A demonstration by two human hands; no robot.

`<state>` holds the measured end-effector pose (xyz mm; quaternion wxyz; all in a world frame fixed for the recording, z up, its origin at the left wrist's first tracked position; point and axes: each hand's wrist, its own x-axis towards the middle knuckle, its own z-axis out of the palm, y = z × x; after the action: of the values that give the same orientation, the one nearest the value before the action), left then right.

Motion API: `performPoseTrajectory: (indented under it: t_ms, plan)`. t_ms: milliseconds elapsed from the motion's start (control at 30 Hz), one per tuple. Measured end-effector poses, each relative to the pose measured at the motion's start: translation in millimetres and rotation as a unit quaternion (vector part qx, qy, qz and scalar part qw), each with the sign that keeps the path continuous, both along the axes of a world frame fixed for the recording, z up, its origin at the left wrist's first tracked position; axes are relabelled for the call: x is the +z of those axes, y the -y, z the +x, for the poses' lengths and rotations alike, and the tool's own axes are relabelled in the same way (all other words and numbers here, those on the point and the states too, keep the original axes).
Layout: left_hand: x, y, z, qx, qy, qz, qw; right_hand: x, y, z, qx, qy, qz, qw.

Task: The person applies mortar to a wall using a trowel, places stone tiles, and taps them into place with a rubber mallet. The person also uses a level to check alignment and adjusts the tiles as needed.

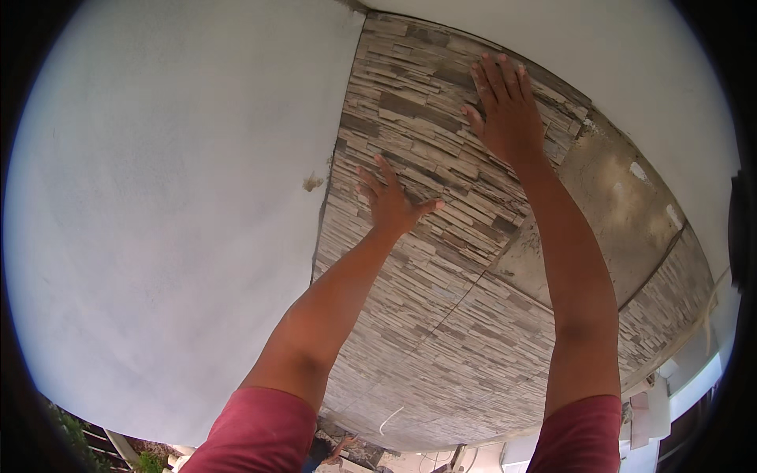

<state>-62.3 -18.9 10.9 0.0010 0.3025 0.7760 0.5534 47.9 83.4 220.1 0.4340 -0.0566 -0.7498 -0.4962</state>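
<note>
Both my arms reach up to a wall tile point(430, 118) with a pattern of stacked grey and beige stone strips. My left hand point(390, 203) lies against its lower left part, fingers spread and thumb out to the right. Higher up, near the tile's top edge, my right hand point(509, 110) rests flat with its fingers stretched upward. Neither hand grips anything. More tiles of the same pattern point(441, 347) cover the wall below, with thin dark joints between them.
To the right of the tile is a bare cement patch point(615, 205) with white spots. A smooth pale wall point(173, 197) fills the left side. A white wire point(389, 419) sticks out of the lower tiles. Below, another person's arm point(341, 449) shows near the ground.
</note>
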Motion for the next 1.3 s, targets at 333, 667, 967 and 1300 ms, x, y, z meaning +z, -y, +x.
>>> performPoseTrajectory:
  t_ms: [333,667,967,1300]
  plan:
    - [7,-5,-14,0.008,-0.031,0.024,0.999,23,13,43,0.052,0.044,0.016,0.998]
    - [-1,-19,-15,-0.012,-0.051,0.008,0.999,15,8,67,0.081,-0.038,0.122,0.988]
    - [7,0,-24,0.045,-0.091,-0.044,0.994,-81,-10,128,0.029,-0.155,-0.523,0.837]
    - [17,-9,-23,0.017,-0.132,0.01,0.991,-122,-41,109,0.141,-0.173,-0.542,0.81]
